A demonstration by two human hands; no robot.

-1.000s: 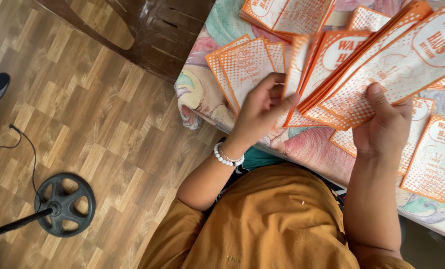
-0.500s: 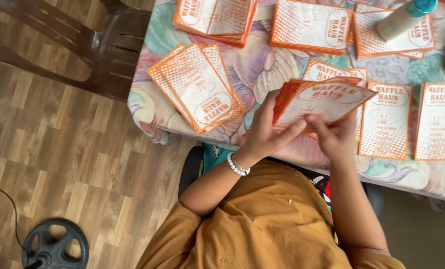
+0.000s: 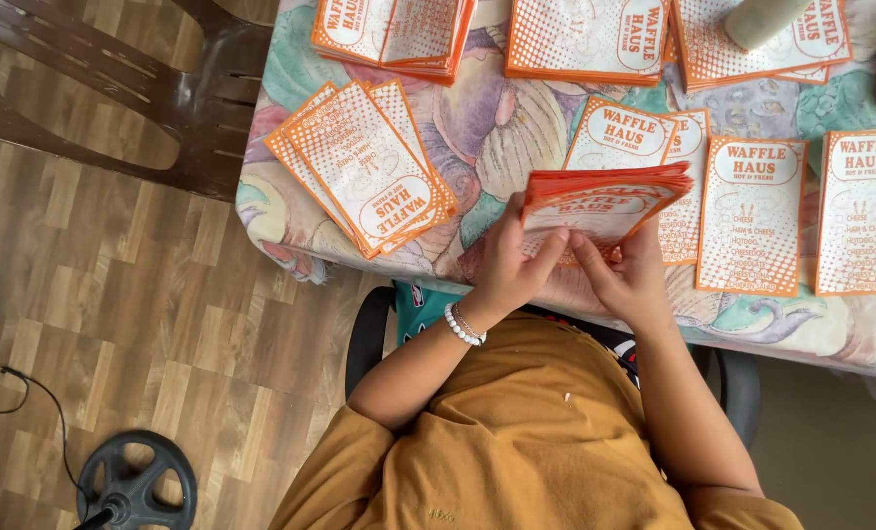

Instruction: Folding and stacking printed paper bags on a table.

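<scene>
I see the left hand [image 3: 509, 263] and the right hand [image 3: 626, 277] together at the near edge of the desk [image 3: 477, 128], which carries a patterned cloth. Both hands grip one stack of orange-and-white paper sleeves [image 3: 605, 201], held above the desk surface and roughly level, with its long edge running left to right. The left-hand fingers [image 3: 546, 250] are curled and pressed against the underside and near edge of the stack. The right-hand fingers [image 3: 595, 270] are pinching the same stack from the near side, thumb side toward the left hand. The two hands touch each other beneath the stack. A white bead bracelet [image 3: 462, 324] sits on the left wrist.

On the desk I note a fanned pile of sleeves [image 3: 364, 167] to the left of the hands, lying at an angle near the desk corner. Single sleeves lie flat in a row to the right: one [image 3: 752, 216] just beside the held stack, another [image 3: 865, 211] farther right. Further piles [image 3: 394, 34] lie at the far side, with a pale cylindrical container [image 3: 762, 20] resting on one of them. A dark plastic chair [image 3: 163, 98] stands on the wooden floor [image 3: 114, 294] to the left, well apart from the hands
</scene>
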